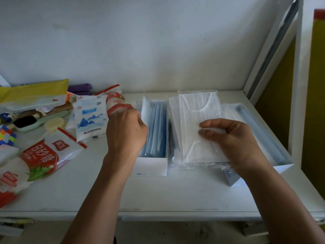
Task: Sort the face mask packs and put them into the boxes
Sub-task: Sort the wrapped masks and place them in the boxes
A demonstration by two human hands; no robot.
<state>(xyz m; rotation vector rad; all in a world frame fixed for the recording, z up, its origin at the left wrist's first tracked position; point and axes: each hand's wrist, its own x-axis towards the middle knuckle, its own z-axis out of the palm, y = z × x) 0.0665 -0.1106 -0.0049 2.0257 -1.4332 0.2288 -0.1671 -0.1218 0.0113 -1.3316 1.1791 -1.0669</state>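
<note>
A white box in the middle of the shelf holds several blue face mask packs standing on edge. My left hand is at the box's left wall with fingers curled; what they hold is hidden. My right hand grips a clear pack with a white face mask, held over a pile of similar white packs. A second white box at the right holds blue packs and is partly hidden by my right hand.
Clutter fills the shelf's left side: red-and-white sugar bags, a white bag with blue mountains, a puzzle cube, a green tray with a brush, a yellow pouch. A white frame post stands at right.
</note>
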